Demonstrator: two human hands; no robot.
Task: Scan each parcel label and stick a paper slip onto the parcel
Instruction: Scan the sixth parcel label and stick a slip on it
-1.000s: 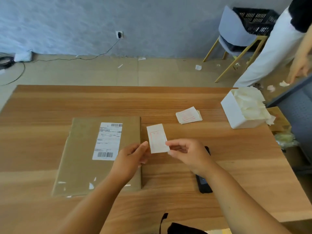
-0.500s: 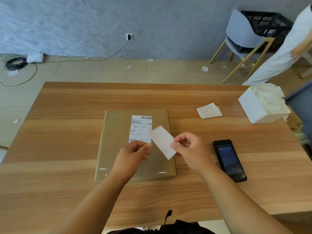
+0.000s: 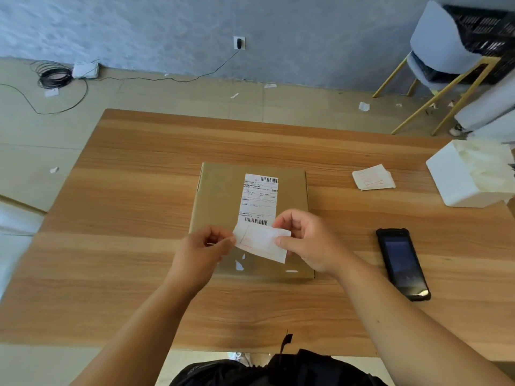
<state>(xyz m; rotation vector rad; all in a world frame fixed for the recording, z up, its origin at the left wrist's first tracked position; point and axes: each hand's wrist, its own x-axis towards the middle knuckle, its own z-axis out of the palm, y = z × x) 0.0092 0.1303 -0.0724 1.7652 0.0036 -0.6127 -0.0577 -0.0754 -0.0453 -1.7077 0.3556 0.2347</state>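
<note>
Head view: left grip (image 3: pixel 203 246), right grip (image 3: pixel 306 242) pinched slip (image 3: pixel 259 242) over parcel (image 3: pixel 220 196) near edge; slip rotated sideways since earlier.

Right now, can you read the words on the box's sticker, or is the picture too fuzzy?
Head view: the barcodes on the shipping label show clearly, but its small print is too soft to read; the red print on the paper slip is blurred as well.
</note>
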